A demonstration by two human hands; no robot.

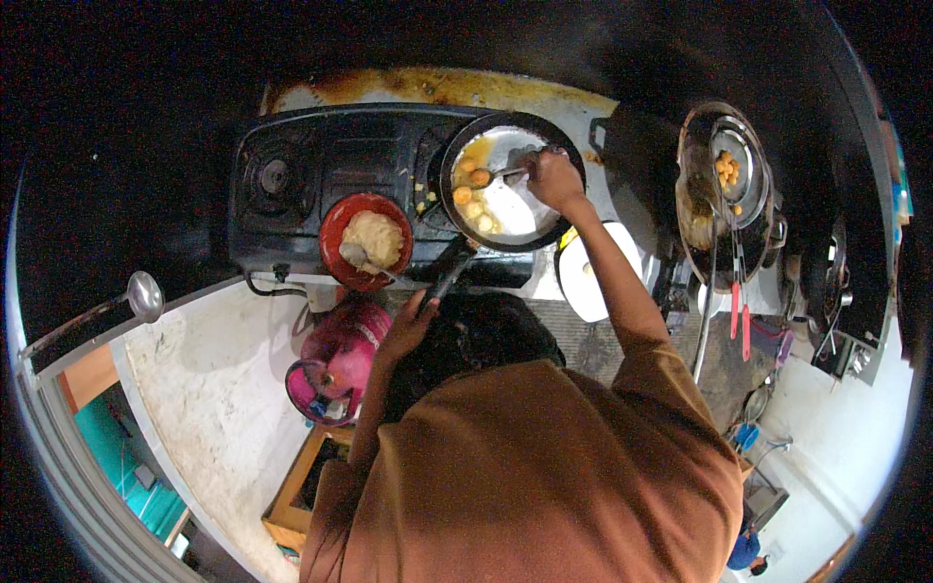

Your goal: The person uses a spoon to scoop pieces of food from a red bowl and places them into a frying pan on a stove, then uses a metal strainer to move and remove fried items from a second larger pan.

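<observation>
My left hand (410, 324) is closed around the black handle of a frying pan (453, 268), which sits over the right side of a black gas stove. Over the pan, my right hand (555, 178) grips a spoon (503, 173) whose bowl is beside browned dough balls (463, 194). Several paler balls (474, 210) lie in oil at the pan's lower left. Left of the pan, a red bowl (329, 251) holds pale batter or dough (373, 235) with a metal spoon (355, 253) resting in it.
A stove burner (274, 177) is at the left. A white lid or board (599, 280) lies below my right forearm. Farther right, a large dark pan (685, 197) holds a metal plate with fried pieces (727, 169) and red-handled utensils (745, 335). A pink bin (350, 342) stands below the bowl.
</observation>
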